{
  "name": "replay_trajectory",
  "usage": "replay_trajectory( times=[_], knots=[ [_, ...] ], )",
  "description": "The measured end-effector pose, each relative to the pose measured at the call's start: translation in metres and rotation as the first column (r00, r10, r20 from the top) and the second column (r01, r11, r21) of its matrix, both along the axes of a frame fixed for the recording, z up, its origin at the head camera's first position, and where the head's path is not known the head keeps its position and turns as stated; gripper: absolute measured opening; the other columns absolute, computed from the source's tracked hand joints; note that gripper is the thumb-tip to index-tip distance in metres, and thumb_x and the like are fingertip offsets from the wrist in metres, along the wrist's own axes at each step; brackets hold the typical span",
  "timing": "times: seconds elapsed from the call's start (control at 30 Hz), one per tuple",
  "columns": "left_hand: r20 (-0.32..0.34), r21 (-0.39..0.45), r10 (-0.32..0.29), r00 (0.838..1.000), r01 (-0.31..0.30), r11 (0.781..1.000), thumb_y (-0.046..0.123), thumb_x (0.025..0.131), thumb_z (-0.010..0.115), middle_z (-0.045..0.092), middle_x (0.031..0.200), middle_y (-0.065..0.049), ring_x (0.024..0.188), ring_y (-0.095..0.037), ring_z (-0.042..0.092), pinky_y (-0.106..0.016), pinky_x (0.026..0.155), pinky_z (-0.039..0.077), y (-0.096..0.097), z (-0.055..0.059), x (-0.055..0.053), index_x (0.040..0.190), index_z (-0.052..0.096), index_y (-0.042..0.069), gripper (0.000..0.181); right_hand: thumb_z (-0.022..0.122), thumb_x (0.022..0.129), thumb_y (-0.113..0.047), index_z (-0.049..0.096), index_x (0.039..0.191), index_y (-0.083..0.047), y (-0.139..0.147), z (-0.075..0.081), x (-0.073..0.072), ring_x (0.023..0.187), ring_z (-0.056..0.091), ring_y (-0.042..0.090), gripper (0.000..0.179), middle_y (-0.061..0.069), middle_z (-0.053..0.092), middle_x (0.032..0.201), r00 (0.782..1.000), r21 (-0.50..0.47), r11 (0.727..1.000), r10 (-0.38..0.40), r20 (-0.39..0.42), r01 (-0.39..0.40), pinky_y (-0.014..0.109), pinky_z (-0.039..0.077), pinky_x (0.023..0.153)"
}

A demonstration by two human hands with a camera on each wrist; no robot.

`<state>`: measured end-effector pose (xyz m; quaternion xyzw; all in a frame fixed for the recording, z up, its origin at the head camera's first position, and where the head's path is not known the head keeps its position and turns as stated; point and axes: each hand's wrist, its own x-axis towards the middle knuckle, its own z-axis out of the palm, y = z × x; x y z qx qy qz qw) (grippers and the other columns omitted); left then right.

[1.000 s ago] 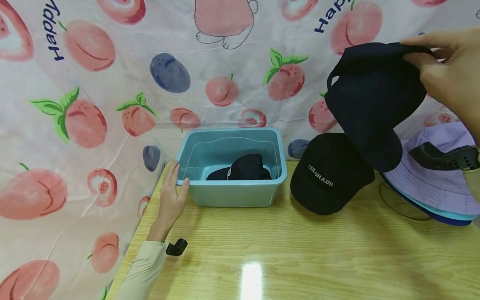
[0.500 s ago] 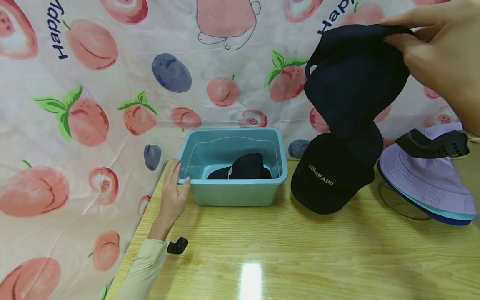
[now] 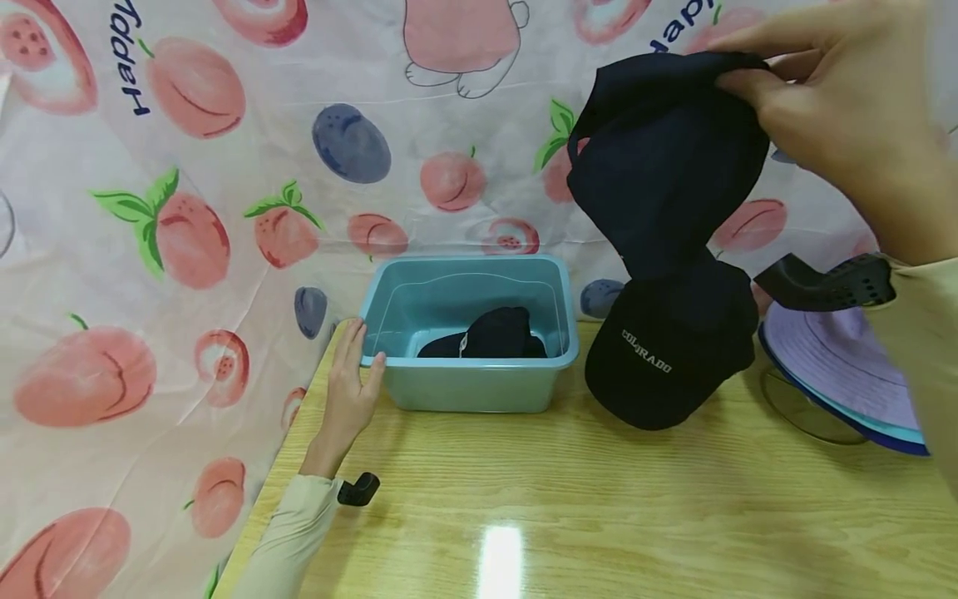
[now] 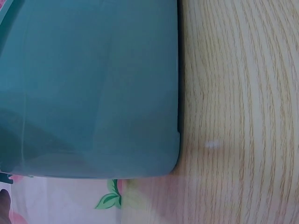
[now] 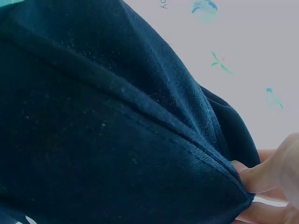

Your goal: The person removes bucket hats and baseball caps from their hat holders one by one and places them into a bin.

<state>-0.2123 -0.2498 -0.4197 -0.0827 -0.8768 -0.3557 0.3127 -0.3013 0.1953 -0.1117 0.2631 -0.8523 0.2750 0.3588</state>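
My right hand [image 3: 838, 108] pinches a dark navy baseball cap [image 3: 666, 158] by its edge and holds it up in the air, brim hanging down. In the right wrist view the thumb and fingers grip the cap's cloth [image 5: 121, 140] at the lower right. Below it a black cap marked COLORADO [image 3: 659, 358] lies on the table, partly covered by the raised cap. My left hand [image 3: 350, 391] rests on the left front corner of a blue plastic bin [image 3: 471, 387], fingers straight along the rim. Inside the bin lies another black cap [image 3: 497, 333].
To the right, a stack of bucket hats [image 3: 838, 358], lilac on top, sits on the wooden table [image 3: 599, 516], partly behind my right sleeve. A thin curved rim [image 3: 804, 412] shows beneath the stack. A fruit-print cloth [image 3: 247, 125] hangs behind and left of the table.
My right hand has carried the navy cap leftward, from near the bucket hats to above the COLORADO cap. The left hand stays on the bin's rim.
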Motion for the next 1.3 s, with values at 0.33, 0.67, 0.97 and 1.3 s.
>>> replay_trajectory(
  times=[0.33,0.67,0.97,1.3],
  knots=[
    [0.009,-0.003,0.002,1.0,-0.002,1.0,0.019,0.096,0.051,0.03,0.148,-0.022,0.138,-0.034,0.024,-0.053,0.108,0.024,0.0,-0.001,0.0,0.141,0.035,-0.008,0.054,0.06,0.092,-0.021,0.07,0.117,-0.017,-0.036,0.002,0.014,0.1,0.063,0.003,0.028,0.01,0.067,0.112,0.996,0.002,1.0,-0.005,0.092,0.005,0.016,0.047,0.083],
    [-0.013,-0.011,0.002,1.0,-0.002,1.0,0.018,0.096,0.052,0.031,0.148,-0.021,0.137,-0.037,0.026,-0.051,0.109,0.023,-0.001,-0.003,-0.002,0.141,0.036,-0.008,0.054,0.061,0.091,-0.015,0.071,0.114,-0.013,-0.057,-0.004,0.01,0.1,0.065,0.021,0.025,0.008,0.069,0.107,0.996,0.014,0.999,0.051,0.077,-0.052,0.021,0.049,0.083],
    [-0.016,-0.012,0.01,1.0,-0.01,1.0,0.018,0.095,0.052,0.032,0.148,-0.021,0.136,-0.038,0.027,-0.051,0.108,0.024,-0.002,-0.002,-0.002,0.141,0.037,-0.008,0.054,0.062,0.09,-0.013,0.071,0.113,-0.013,-0.073,-0.01,0.003,0.095,0.066,0.025,0.024,0.007,0.07,0.106,0.992,0.019,0.994,0.102,0.077,-0.104,0.018,0.049,0.078],
    [-0.018,-0.015,0.014,1.0,-0.014,1.0,0.019,0.096,0.052,0.032,0.147,-0.022,0.137,-0.034,0.027,-0.05,0.108,0.024,-0.001,-0.002,-0.002,0.14,0.037,-0.009,0.055,0.061,0.09,-0.011,0.072,0.112,-0.011,-0.086,-0.018,-0.004,0.091,0.068,0.021,0.024,0.007,0.07,0.105,0.986,0.032,0.989,0.144,0.084,-0.147,0.019,0.051,0.076]
  ],
)
